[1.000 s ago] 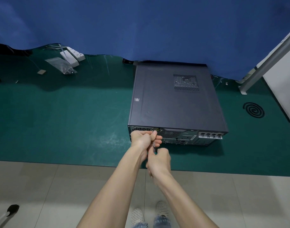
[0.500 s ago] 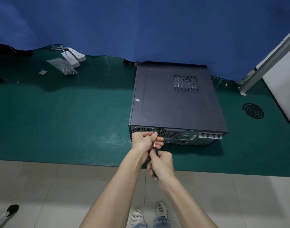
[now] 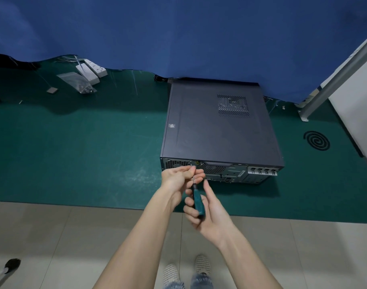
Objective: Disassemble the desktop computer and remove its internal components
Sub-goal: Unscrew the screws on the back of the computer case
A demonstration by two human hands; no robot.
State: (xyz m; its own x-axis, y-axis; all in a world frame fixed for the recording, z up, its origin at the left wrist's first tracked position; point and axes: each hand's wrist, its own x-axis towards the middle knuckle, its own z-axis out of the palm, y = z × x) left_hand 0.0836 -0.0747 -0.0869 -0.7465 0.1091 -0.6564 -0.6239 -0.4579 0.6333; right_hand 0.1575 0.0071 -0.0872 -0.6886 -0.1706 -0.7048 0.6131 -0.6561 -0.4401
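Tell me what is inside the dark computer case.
The computer case is closed, so its inside is covered. Only vague light shapes show through the vent grille on top; no component can be identified.

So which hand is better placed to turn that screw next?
Probably the right hand: its fingers curl round the green handle of the screwdriver, where twisting is easy. The left hand only pinches the thin shaft at the back of the computer, steadying the tip.
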